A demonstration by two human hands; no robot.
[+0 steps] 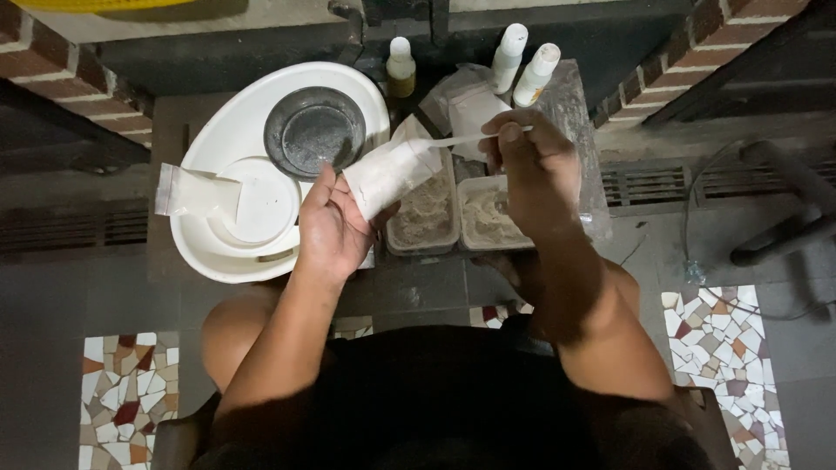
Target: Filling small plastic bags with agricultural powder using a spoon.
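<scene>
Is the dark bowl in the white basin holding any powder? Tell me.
No: the dark bowl in the white basin looks empty, only its dusty bottom showing.

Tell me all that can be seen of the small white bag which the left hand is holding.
The small white bag is a soft pouch, apparently thin plastic, holding pale powder that fills out its lower part. It lies tilted, its lower end in the palm of the left hand, its open top pointing up and right. The thumb presses on its underside. A white spoon, held by the right hand, reaches to its mouth. It hangs above the edge of a rectangular tub of greyish powder, beside the white basin.
</scene>
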